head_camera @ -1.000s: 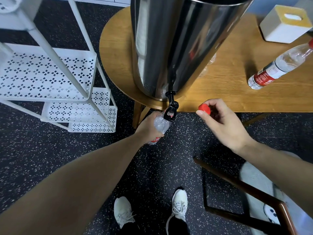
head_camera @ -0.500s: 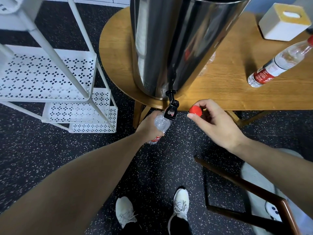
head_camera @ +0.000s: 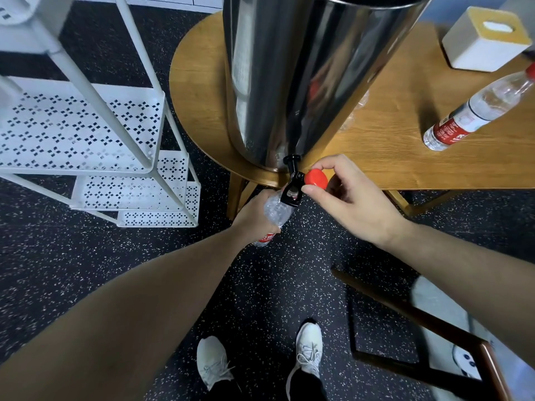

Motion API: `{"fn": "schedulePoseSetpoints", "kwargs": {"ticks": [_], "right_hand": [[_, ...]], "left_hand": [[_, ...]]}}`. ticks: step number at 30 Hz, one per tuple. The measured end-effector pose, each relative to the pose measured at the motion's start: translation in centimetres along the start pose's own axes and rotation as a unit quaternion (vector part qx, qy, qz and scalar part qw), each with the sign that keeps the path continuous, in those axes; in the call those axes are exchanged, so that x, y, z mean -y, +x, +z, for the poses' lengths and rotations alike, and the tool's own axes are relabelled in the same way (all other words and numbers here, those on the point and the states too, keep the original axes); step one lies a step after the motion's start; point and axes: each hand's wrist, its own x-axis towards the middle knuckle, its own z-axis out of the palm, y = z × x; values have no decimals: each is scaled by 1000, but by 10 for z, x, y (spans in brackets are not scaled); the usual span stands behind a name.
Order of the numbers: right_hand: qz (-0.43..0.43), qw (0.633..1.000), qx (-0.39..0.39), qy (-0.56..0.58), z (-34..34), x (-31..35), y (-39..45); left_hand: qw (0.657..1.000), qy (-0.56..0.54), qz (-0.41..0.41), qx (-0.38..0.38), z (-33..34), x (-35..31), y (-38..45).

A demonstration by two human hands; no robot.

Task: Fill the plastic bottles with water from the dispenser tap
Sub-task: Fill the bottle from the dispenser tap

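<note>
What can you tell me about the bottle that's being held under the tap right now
The bottle is clear, crinkled-looking thin plastic with a red label near its lower end. Its cap is off; the right hand pinches a red cap beside the tap. The left hand grips the bottle's middle, below the table edge, with its neck tilted up under the black tap, which hides the mouth. Whether water is flowing cannot be told.

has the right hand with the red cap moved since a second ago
Yes. The right hand carrying the red cap has moved left, toward the black tap; the cap now sits almost against the tap.
</note>
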Motion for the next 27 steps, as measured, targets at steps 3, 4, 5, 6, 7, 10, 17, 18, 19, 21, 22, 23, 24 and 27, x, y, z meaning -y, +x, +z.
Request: {"fn": "schedulePoseSetpoints", "kwargs": {"ticks": [3,4,5,6,7,10,17,18,19,21,22,23,24,27], "right_hand": [[-2,1000,10,2,2,5,7],[-4,1000,13,1,3,6,9],[-4,1000,17,0,4,7,11],[-3,1000,24,0,4,8,12],[0,999,32,-2,5,9,14],[12,998,54,-10,7,10,17],[22,994,107,-5,11,12,20],[22,994,106,-2,11,12,20],[23,994,105,0,12,12,21],[23,994,111,0,13,13,21],[23,993,115,-2,14,12,22],[24,993,117,-4,14,12,23],[25,993,117,-7,15,12,23],[35,993,113,7,14,11,25]], "left_hand": [[1000,-1,-1,1,0,-1,0],[1000,0,-2,0,0,-1,0],[1000,2,-3,0,-1,-2,-1],[1000,4,-4,1,-1,-2,-1],[1000,6,-5,2,-1,-3,-2],[1000,5,-9,6,-3,-4,-2],[1000,10,-13,7,-4,-6,-4],[1000,9,-12,8,-4,-5,-4],[1000,8,-9,10,-5,-5,-4],[1000,6,-6,11,-5,-5,-4],[1000,5,-5,11,-5,-5,-4],[1000,7,-5,11,-6,-6,-4],[1000,7,-4,13,-6,-6,-4],[1000,10,0,11,-6,-6,-4]]}}
